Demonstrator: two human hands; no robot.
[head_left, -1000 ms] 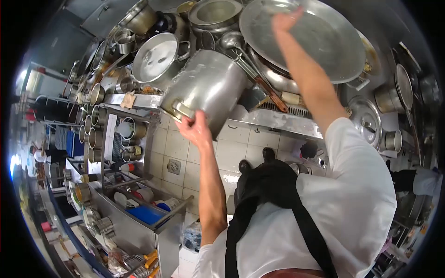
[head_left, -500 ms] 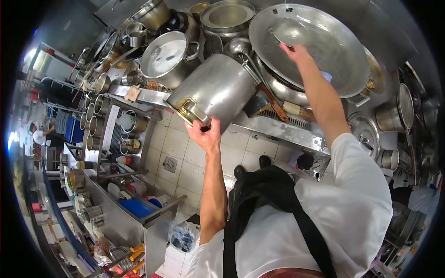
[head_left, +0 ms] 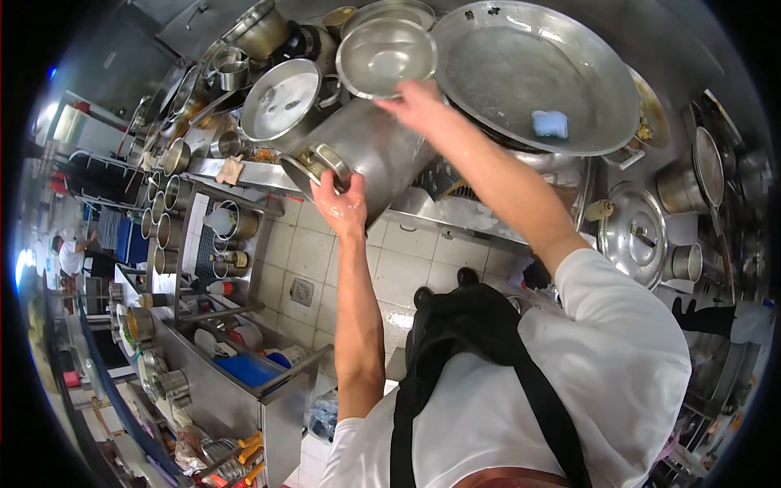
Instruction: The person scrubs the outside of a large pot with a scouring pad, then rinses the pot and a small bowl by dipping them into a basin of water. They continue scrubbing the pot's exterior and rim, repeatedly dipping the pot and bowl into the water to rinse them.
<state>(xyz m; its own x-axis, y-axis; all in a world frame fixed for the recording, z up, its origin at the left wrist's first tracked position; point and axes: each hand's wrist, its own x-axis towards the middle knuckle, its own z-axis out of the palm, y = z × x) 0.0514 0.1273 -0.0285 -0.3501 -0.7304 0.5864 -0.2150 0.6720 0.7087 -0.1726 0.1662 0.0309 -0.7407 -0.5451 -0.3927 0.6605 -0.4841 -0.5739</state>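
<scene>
A tall steel stockpot [head_left: 378, 150] lies tilted over the stove edge, its handled end toward the lower left; its inside is hidden. My left hand [head_left: 340, 205] is closed at that end, beside the loop handle [head_left: 332, 163]. My right hand [head_left: 416, 106] grips the near rim of a steel bowl [head_left: 386, 61] with water in it, held above the stockpot's far end. To the right sits a very wide steel pan [head_left: 521, 73] holding shallow water. A light-blue sponge or cloth [head_left: 550, 124] lies inside it.
A two-handled pot [head_left: 281, 106] with whitish liquid stands left of the stockpot. A round lid [head_left: 633, 232] leans at the right. Shelving with several pots [head_left: 167, 224] runs along the left, above tiled floor [head_left: 399, 268]. Another person [head_left: 73, 252] is at the far left.
My right hand has brought the bowl left, out of the wide pan to above the stockpot. The stockpot has shifted slightly left and tilted. The blue sponge or cloth now shows fully.
</scene>
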